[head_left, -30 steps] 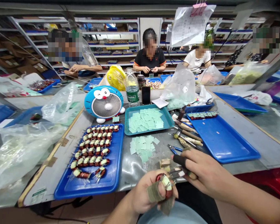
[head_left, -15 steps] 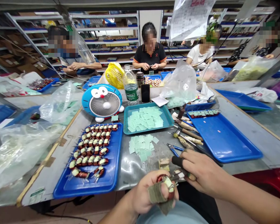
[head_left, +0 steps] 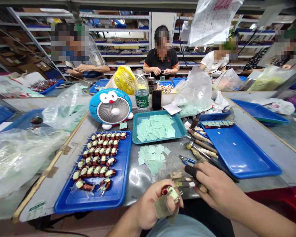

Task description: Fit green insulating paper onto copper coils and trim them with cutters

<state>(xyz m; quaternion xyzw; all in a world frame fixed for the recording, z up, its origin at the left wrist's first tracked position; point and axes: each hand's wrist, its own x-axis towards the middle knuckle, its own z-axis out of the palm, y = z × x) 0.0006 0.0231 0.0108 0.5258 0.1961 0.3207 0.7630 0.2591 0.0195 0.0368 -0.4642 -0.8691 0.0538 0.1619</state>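
Note:
My left hand [head_left: 150, 204] is closed around a copper-wound coil [head_left: 173, 193] with a pale block in its middle and metal leads sticking out. Brownish cloth tape wraps the thumb. To the right, my right hand [head_left: 212, 184] grips a flat-bladed tool [head_left: 186, 182], whose wooden handle end shows below the fingers. A black sleeve [head_left: 190, 170] covers one finger. The blade lies just above and right of the coil, apart from it. Blue-handled cutters [head_left: 187, 160] rest on the bench beyond my right hand.
A blue tray [head_left: 88, 200] with rows of coils lies left. Pale green sheets [head_left: 153, 159] are piled before a teal tray [head_left: 184, 131]. Wooden-handled tools [head_left: 204, 151] lie beside the right blue tray [head_left: 251, 158]. A cartoon fan [head_left: 96, 108] and water bottle [head_left: 141, 95] stand behind; co-workers sit opposite.
The blade has moved away from the coil, leaving a gap. My left hand has shifted slightly left with the coil. The whole view has shifted a little.

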